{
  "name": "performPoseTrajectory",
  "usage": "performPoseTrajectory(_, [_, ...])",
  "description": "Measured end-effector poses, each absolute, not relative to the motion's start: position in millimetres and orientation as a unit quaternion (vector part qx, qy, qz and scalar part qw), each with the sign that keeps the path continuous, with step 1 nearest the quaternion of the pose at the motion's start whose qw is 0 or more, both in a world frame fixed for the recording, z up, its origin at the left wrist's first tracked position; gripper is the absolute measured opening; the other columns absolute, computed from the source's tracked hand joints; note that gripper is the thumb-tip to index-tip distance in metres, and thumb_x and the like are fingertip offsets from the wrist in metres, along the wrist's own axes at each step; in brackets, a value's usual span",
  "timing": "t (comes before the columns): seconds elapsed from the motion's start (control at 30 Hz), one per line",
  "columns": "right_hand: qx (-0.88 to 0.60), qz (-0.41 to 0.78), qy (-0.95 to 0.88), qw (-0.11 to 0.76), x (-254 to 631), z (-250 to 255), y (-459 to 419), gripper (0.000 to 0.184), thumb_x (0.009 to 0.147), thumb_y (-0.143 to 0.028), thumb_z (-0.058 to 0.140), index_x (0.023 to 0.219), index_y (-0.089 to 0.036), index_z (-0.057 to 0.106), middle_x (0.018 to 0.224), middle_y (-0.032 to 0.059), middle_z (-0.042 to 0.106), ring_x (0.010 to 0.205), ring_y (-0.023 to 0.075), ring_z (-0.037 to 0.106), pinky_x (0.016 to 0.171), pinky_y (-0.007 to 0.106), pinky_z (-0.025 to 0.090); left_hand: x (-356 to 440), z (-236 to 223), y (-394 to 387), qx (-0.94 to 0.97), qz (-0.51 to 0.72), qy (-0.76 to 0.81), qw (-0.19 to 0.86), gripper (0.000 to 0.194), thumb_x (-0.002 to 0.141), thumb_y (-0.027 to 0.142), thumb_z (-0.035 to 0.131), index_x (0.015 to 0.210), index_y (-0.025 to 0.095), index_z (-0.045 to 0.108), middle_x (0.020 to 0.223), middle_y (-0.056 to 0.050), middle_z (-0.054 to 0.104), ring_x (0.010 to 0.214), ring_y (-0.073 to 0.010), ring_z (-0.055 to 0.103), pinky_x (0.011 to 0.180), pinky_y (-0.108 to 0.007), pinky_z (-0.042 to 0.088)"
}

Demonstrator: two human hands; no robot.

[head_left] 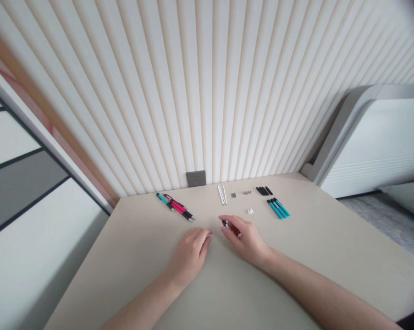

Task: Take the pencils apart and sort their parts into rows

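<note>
My right hand (244, 237) pinches a small black pen part (224, 223) between thumb and fingertips, with a bit of white showing beside it. To its left, my left hand (190, 250) is closed low over the table, thumb against fingers. A pale sliver shows at its fingertips, too small to name. Beyond the left hand lie pink-and-black pens (179, 208) and a teal pen (165, 201). Past the right hand are small white pieces (250, 211), thin white refills (222, 195), teal pen barrels (278, 209) and short black tubes (264, 190).
Tiny metal springs (247, 192) and a small grey cluster (233, 195) lie near the back edge of the beige table (151, 256). A dark wall socket (196, 178) sits in the ribbed wall behind. A grey-white bed headboard (375, 137) stands at the right.
</note>
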State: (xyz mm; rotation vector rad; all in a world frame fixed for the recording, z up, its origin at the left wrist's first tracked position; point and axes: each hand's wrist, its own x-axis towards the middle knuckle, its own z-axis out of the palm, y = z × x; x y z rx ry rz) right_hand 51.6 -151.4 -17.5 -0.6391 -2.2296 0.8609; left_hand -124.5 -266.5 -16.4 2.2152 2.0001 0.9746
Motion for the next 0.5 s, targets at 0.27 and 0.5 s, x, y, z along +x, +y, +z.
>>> performPoseTrajectory(0.27, [-0.212,0.330,-0.854,0.341,52.1,-13.3,-151.0,0.026,0.095,-0.037,0.055,0.113,-0.021,0.067,0.091,0.0066,0.063,0.080,0.0166,0.061,0.069,0.027,0.052,-124.4,-18.6,-266.7,0.697,0.323,0.640,-0.013,0.012,0.095,0.017,0.049,0.102,0.022,0.058,0.091,-0.004,0.070,0.084,-0.0210,0.067,0.076,-0.035,0.054])
performPoseTrajectory(0.5, [-0.252,0.317,-0.865,0.298,51.7,-16.7,-150.2,0.031,0.095,-0.034,0.055,0.123,-0.023,0.063,0.091,0.0052,0.065,0.076,0.0162,0.062,0.067,0.027,0.051,-124.9,-20.0,-267.1,0.694,0.335,0.637,-0.027,0.010,0.092,0.017,0.056,0.100,0.022,0.057,0.087,-0.002,0.070,0.081,-0.0195,0.067,0.073,-0.033,0.054])
